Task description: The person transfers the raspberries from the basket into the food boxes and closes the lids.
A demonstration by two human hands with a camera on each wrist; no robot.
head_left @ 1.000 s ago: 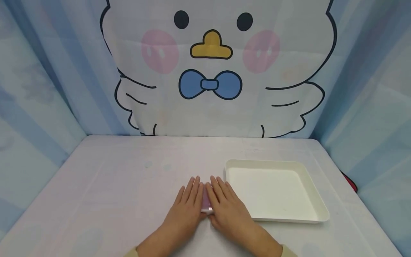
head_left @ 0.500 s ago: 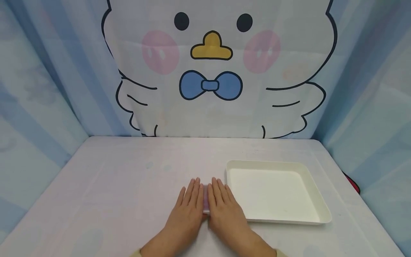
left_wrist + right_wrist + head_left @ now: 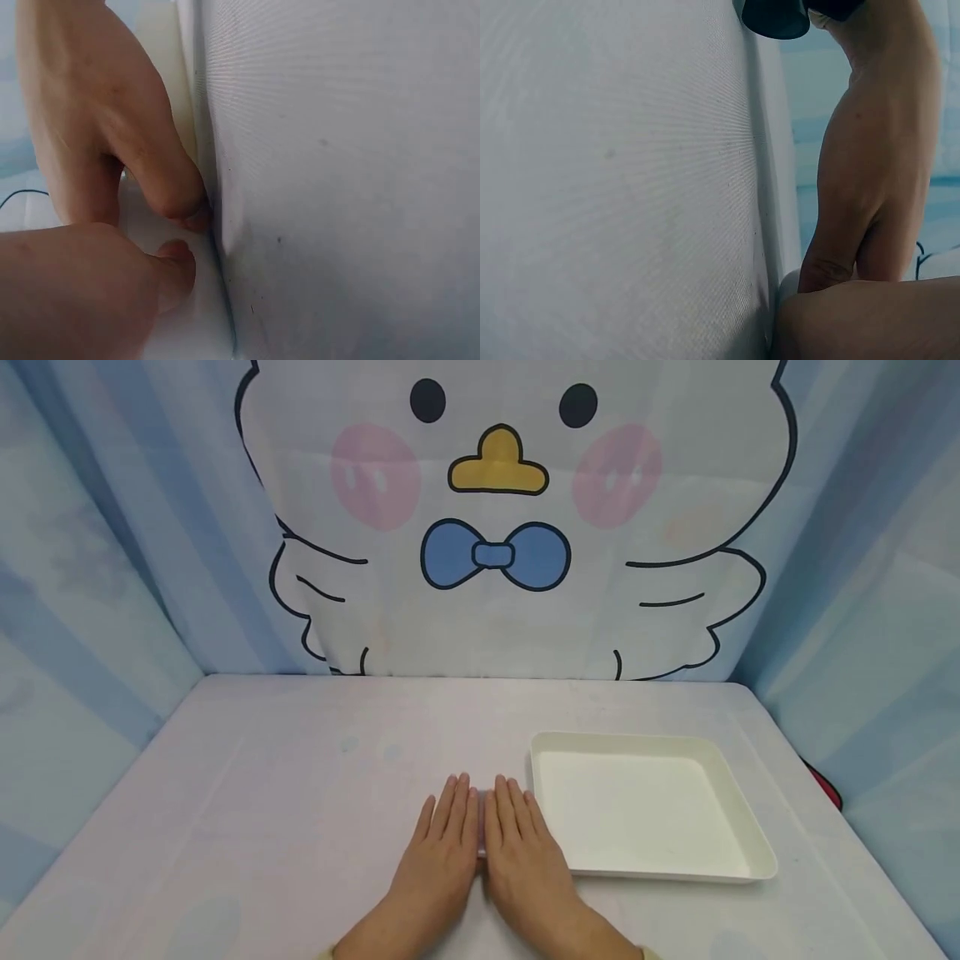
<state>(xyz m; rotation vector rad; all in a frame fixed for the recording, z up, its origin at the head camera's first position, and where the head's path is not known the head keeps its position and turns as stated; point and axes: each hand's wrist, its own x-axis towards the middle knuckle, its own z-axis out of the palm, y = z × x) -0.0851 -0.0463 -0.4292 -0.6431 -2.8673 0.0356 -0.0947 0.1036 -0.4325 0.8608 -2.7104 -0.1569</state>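
Between my two hands shows a narrow strip of a flat pinkish-purple thing [image 3: 482, 825] with a pale near edge; its kind cannot be made out. My left hand [image 3: 437, 858] lies over its left side, fingers straight and together, pointing forward. On its right side my right hand [image 3: 527, 858] lies the same way. Most of the thing is hidden beneath them. In the left wrist view the thumbs of the left hand [image 3: 82, 285] and right hand [image 3: 105, 120] lie close together near the cloth. The right wrist view shows mostly the backs of the hands.
A shallow white tray [image 3: 652, 814] stands on the table just right of my right hand. Pale cloth [image 3: 300, 793] covers the table. Behind it hangs a curtain [image 3: 495, 635] with a cartoon bird, and blue curtains close both sides.
My hands have drawn closer together, mainly the right one moving left, so less of the purple thing shows. The tray stays where it was; the view shifted slightly.
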